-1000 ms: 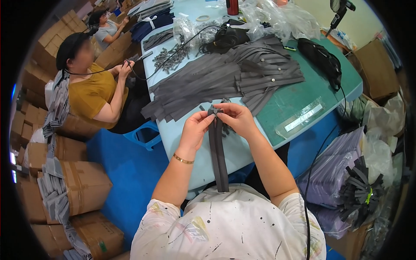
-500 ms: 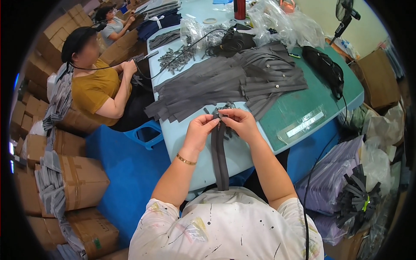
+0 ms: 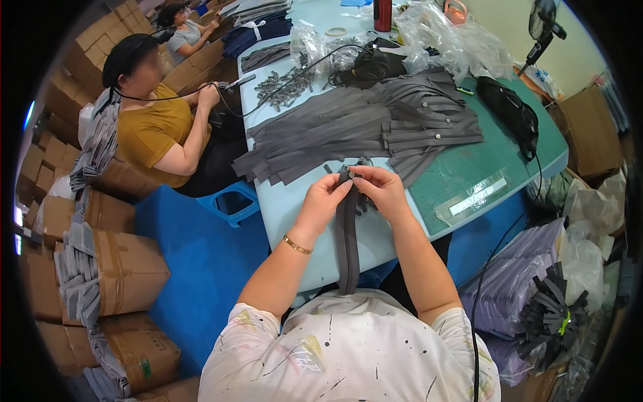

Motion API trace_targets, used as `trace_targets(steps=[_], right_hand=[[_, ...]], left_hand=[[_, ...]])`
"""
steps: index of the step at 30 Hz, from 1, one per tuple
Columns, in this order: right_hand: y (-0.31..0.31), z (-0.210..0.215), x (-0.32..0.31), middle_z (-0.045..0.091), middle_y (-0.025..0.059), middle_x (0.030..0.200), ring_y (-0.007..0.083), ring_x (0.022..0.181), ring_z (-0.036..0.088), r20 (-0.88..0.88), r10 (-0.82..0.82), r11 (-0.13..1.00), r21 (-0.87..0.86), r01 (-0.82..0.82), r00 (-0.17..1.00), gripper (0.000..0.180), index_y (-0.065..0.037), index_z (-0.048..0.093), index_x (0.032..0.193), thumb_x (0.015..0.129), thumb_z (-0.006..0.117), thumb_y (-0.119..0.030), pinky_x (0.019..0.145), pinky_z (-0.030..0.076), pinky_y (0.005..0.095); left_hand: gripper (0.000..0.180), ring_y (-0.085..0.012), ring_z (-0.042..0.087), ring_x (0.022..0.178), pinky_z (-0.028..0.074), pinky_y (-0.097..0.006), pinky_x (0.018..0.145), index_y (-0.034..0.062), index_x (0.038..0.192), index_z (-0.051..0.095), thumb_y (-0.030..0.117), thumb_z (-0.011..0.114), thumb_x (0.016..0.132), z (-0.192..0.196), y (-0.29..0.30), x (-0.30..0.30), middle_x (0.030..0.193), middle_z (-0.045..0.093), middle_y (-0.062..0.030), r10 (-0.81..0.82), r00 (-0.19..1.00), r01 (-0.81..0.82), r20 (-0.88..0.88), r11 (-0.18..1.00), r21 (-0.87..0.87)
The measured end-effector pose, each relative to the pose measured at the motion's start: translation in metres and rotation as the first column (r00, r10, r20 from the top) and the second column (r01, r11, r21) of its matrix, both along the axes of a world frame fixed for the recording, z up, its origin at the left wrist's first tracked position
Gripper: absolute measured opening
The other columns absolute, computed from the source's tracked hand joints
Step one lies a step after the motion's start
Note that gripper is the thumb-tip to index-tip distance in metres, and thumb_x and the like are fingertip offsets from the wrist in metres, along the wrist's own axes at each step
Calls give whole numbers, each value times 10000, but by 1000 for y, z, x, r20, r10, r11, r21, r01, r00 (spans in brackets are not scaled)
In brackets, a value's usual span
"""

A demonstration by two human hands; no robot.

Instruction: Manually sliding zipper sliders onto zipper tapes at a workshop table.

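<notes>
Your left hand (image 3: 327, 195) and right hand (image 3: 382, 189) pinch the grey strip (image 3: 347, 238). It seems unfinished; whether the piled strips (image 3: 321, 124) are done, I cannot tell.

No writing, labels or numbers can be read anywhere here

This is a workshop, by its shared work and bulk stock. A broad worktable (image 3: 284, 208) carries rows of dark grey strips (image 3: 321, 120), probably zip tapes though the view is too small to be sure, and a scatter of small grey pieces (image 3: 284, 88) on its far left. A co-worker in mustard (image 3: 151, 130) sits at the left side. Cardboard boxes (image 3: 134, 275) pile along the left, and plastic-wrapped purple bundles (image 3: 509, 268) stand near right.
</notes>
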State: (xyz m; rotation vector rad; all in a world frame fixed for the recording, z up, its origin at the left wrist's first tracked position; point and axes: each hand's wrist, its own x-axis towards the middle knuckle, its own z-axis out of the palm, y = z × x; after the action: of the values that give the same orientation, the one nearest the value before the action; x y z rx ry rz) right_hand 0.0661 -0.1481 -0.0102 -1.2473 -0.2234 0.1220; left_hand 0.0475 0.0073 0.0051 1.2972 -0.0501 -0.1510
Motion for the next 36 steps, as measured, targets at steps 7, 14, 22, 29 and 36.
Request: trace_targets(steps=[7, 14, 22, 29, 36], right_hand=[[0, -1, 0, 636, -11, 849, 42, 719, 549, 97, -61, 996, -61, 67, 993, 232, -46, 657, 1043, 816, 625, -14, 634, 434, 179], [0, 8, -6, 634, 60, 776, 103, 611, 557, 466, -141, 882, -341, 325, 873, 245, -71, 681, 994, 760, 654, -2, 567, 443, 211], [-2, 7, -8, 638, 61, 761, 109, 615, 565, 505, -156, 889, -304, 343, 849, 200, -48, 682, 961, 765, 660, -13, 569, 446, 217], [-9, 1, -5, 621, 29, 793, 67, 675, 559, 232, -143, 971, -153, 181, 962, 143, -40, 683, 934, 793, 665, -50, 602, 445, 198], [-8, 2, -8, 590, 24, 753, 67, 638, 533, 383, -111, 923, -302, 238, 917, 125, -43, 679, 892, 768, 676, -35, 570, 425, 194]], left_hand=[[152, -29, 499, 715, 419, -184, 625, -14, 919, 622, 122, 558, 894, -3, -1, -2, 805, 591, 18, -28, 1000, 28, -2, 994, 110], [142, -21, 477, 690, 403, -181, 601, -12, 881, 613, 116, 552, 895, -6, 1, -2, 781, 574, 27, -57, 998, 56, 8, 995, 81], [142, -36, 454, 664, 391, -204, 584, -14, 836, 595, 109, 548, 890, -6, -3, -6, 744, 545, 29, -14, 998, 3, 63, 987, 161], [113, -235, 528, 678, 419, -298, 614, -19, 869, 598, 86, 566, 839, 9, -5, -7, 750, 551, -109, -115, 893, -207, 436, 755, 622], [140, -235, 545, 718, 434, -292, 647, -30, 917, 610, 72, 570, 830, 11, -3, -8, 782, 572, -113, -145, 853, -241, 501, 742, 625]])
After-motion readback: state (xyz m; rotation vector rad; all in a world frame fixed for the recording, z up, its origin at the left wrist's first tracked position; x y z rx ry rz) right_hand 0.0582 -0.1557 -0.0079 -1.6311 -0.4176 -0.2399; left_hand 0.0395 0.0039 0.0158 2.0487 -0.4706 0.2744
